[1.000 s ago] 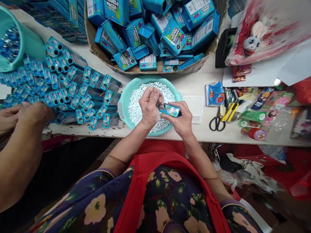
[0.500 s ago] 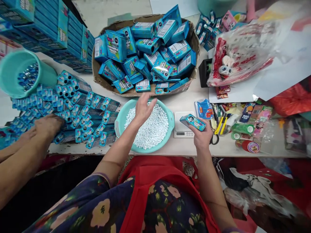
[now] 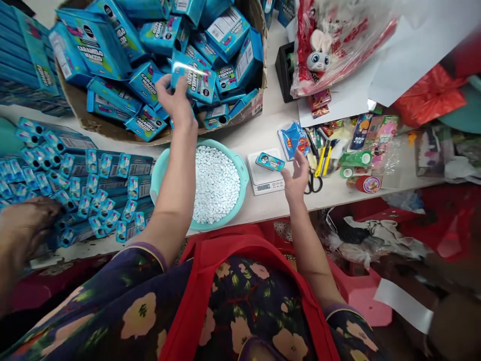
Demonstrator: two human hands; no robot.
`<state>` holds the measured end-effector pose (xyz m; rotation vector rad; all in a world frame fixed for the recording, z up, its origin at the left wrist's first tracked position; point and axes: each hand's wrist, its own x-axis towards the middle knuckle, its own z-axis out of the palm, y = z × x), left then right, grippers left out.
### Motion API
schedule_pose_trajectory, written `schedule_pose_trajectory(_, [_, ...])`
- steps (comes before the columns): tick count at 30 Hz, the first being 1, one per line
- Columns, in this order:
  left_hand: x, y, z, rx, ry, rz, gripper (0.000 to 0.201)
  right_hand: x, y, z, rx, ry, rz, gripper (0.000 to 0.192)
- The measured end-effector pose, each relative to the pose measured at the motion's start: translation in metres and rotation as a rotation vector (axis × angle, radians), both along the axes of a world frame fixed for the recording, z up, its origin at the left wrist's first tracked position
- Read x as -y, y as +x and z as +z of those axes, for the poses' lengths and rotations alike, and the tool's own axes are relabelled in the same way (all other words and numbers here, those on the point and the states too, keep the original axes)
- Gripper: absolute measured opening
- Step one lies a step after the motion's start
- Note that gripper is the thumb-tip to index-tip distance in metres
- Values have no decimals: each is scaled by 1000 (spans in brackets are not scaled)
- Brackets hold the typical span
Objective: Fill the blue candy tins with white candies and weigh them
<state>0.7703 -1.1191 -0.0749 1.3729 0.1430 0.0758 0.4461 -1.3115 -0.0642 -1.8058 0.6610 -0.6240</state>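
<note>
L hand [image 3: 176, 103] is stretched far out over the big cardboard box [image 3: 259, 95], fingers curled round a blue carton [image 3: 195, 80] on top of the heap, thumb on the near-left side. Looks like a pinch grip, though whether it's lifted clear I can't tell.

R hand [image 3: 296, 175] sits open, fingers spread loose, just right of the small tin [image 3: 270, 161], which lies flat on the white scale [image 3: 263, 178]. Fingertips are very close to the tin's right end; touching or not, can't tell.

Handling, my guess: carton is thin card, light, creases if squeezed, so grip across the short faces near an end. Glossy print may be a bit slick. Tin is stiff, small, smooth; pinch it by the long edges.

Near centre, teal basin [image 3: 240, 170] holds white pellets. Left of it, rows of small blue packs [image 3: 97, 185] w/ another person's hand [image 3: 26, 225] resting on them. Scissors [image 3: 313, 183] lie right of the scale.
</note>
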Motion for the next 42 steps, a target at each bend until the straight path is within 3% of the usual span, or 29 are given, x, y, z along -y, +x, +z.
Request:
schedule_pose_trajectory(1, [-8, -23, 19, -56, -95, 21, 30, -5, -6, 10, 36, -42, -23, 64])
schedule_pose_trajectory(4, [-26, -105, 71, -187, -292, -225, 35, -31, -18, 36, 119, -41, 66, 60])
schedule_pose_trajectory(6, [-32, -158, 91, -420, -322, -427, 33, -52, -21, 47, 161, 16, 190, 70])
schedule_pose_trajectory(8, [-34, -196, 95, -700, -359, -557, 29, -68, -22, 51, 190, 32, 257, 84])
schedule_pose_trajectory(11, [-33, -227, 84, -939, -432, -586, 27, -76, -21, 55, 172, -25, 291, 91])
schedule_pose_trajectory(15, [-33, -246, 74, -999, -435, -685, 27, -67, -28, 75, 128, -232, 457, 88])
schedule_pose_trajectory(18, [-37, -264, 77, -1002, -326, -894, 32, -67, -50, 92, 150, -363, 698, 75])
schedule_pose_trajectory(20, [-42, -272, 80, -899, -131, -1109, 38, -72, -71, 93, 173, -334, 694, 68])
schedule_pose_trajectory(22, [-50, -272, 79, -676, 159, -1184, 41, -79, -93, 86, 166, -238, 518, 63])
schedule_pose_trajectory(24, [-59, -262, 69, -392, 473, -977, 39, -84, -111, 73, 76, -89, 272, 59])
schedule_pose_trajectory(26, [-67, -245, 48, -137, 765, -672, 38, -86, -122, 57, -64, 143, 57, 59])
schedule_pose_trajectory(27, [-69, -236, 36, -43, 895, -590, 41, -86, -123, 50, -123, 284, -31, 61])
schedule_pose_trajectory(30, [-69, -218, 3, 54, 1180, -627, 52, -86, -120, 32, -176, 660, -185, 71])
schedule_pose_trajectory(32, [-64, -214, -9, 38, 1266, -679, 54, -88, -116, 22, -191, 775, -203, 73])
schedule_pose_trajectory(34, [-59, -214, -12, 38, 1321, -693, 52, -91, -113, 14, -238, 765, -185, 68])
schedule_pose_trajectory(38, [-60, -216, -9, 68, 1376, -729, 47, -83, -114, 4, -301, 594, -194, 53])
schedule_pose_trajectory(42, [-67, -216, -13, 61, 1334, -704, 41, -52, -121, -5, -322, 238, -349, 51])
